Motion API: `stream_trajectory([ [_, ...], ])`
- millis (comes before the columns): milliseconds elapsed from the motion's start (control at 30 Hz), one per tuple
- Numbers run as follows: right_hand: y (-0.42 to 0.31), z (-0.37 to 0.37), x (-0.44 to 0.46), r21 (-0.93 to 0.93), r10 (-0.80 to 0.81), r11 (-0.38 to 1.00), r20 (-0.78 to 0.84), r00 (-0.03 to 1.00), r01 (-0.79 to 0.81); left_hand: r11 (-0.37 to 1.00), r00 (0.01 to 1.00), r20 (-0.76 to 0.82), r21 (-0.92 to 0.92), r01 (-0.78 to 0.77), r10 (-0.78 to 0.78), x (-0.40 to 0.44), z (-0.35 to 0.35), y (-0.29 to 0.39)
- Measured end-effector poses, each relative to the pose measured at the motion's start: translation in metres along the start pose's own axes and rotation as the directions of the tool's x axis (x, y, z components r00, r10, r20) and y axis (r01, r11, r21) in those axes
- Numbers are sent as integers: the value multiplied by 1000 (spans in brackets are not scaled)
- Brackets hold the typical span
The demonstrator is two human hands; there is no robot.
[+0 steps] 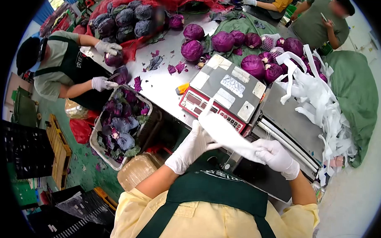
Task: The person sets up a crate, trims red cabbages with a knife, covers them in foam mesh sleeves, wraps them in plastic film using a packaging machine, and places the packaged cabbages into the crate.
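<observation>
A white foam net sleeve (230,133) is stretched between my two gloved hands, in front of a red-and-grey weighing scale (208,79). My left hand (189,150) has its fingers closed around the left part of the sleeve, near the scale's front edge. At the other end, my right hand (277,157) pinches the sleeve over the front of a wrapping machine with rollers (288,143). A heap of white foam sleeves (313,98) hangs over the machine's right side. Purple cabbages (253,66) lie behind the scale, some in white nets.
Across the table (158,90) lie cabbage scraps and a yellow-handled tool (182,88). To the left, a co-worker (60,68) handles a cabbage above a crate of leaves (98,147). Another person (324,25) stands at the back right. A green cloth (355,95) drapes at right.
</observation>
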State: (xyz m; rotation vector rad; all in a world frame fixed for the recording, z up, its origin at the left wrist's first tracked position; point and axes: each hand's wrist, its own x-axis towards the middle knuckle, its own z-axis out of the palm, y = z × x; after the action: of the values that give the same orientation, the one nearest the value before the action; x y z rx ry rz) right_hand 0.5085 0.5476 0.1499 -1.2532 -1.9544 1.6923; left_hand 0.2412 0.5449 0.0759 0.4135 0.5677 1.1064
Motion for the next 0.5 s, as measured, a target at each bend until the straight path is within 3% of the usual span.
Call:
stream_trajectory([
  [67,3,1,1,-76,-2,997,-55,998,-3,981,997,61,-185,57,-46,10,-13,3],
  [133,-4,-6,1,-132,27,991,-85,996,-38,996,998,54,-85,-24,28,16,-12,22],
  [167,-7,-10,3,-190,62,978,-111,992,-83,999,993,-115,36,11,-7,30,-22,24],
  [200,-7,-11,6,-190,54,979,-115,992,-75,959,992,-95,277,-53,82,28,-15,34],
  [267,-8,-11,16,-212,41,973,-212,976,-87,893,994,-109,447,39,12,35,-18,48],
  [333,-11,-10,34,-197,0,979,-279,960,-57,892,994,-112,450,48,3,55,-27,63],
  [400,-30,-7,51,-180,88,975,-224,971,-130,934,973,-208,355,-20,101,86,-46,78],
  [433,-49,-7,63,109,267,960,-68,961,-259,932,963,-207,350,-91,172,99,-44,92],
  [467,-51,-4,73,286,191,940,20,981,-189,930,949,-249,355,-95,192,114,-51,102],
  [500,-46,0,85,342,232,918,-58,971,-199,946,960,-233,316,-74,153,129,-66,116],
])
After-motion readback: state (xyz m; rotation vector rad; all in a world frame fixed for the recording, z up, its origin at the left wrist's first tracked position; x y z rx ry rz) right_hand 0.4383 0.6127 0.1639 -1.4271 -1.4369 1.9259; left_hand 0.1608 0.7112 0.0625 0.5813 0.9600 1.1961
